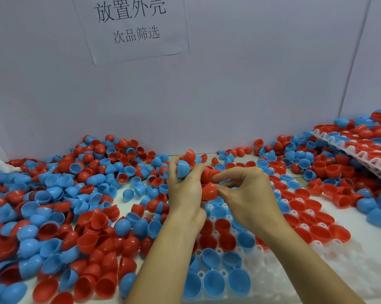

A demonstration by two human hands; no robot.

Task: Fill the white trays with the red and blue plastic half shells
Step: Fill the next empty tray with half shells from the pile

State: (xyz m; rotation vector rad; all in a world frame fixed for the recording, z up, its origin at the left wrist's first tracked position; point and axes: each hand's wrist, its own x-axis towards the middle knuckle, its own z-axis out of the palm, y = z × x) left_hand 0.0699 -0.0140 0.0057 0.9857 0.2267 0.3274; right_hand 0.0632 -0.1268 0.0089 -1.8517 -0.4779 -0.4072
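Observation:
My left hand (183,189) grips a bunch of half shells, with a blue shell (183,168) and a red shell (190,156) showing at the top. My right hand (244,189) pinches a red half shell (208,191) at that bunch, above the white tray (338,266). The tray lies in front of me and holds red and blue shells in its left and far pockets. Its near right pockets are bare. A large heap of loose shells (60,216) covers the table to the left.
A second white tray (347,150) filled with shells lies tilted on a pile at the far right. More loose shells (299,159) lie along the white back wall. A paper sign (132,25) hangs on the wall. Something white (3,166) lies at the far left.

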